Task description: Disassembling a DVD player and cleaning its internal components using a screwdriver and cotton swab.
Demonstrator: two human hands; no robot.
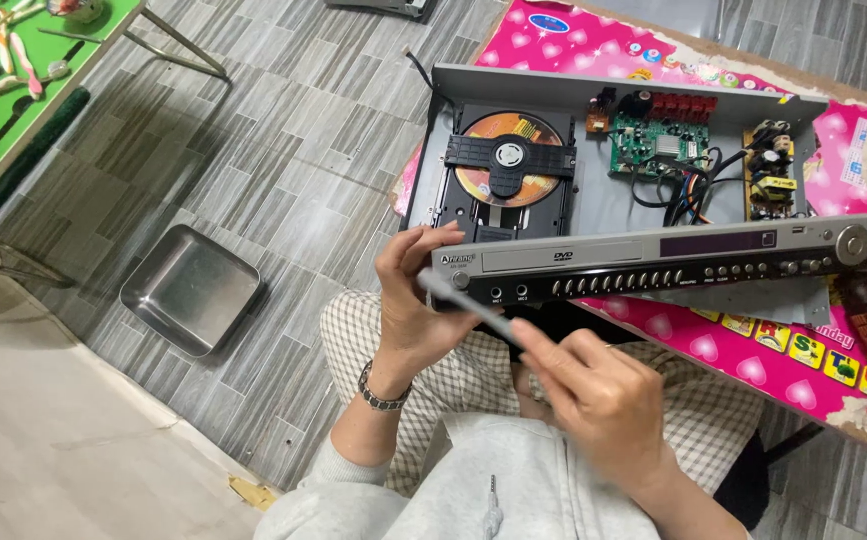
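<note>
A thin grey tool (474,306), blurred, is held in the right hand (599,400), its tip set at the left end of the disc player's front panel (654,262), which the left hand (416,300) grips closed at that corner. The step looks like freeing the panel from the opened player (604,190), which lies on the pink table (754,350). A steady left grip and careful aim at the corner fastening would be called for next.
</note>
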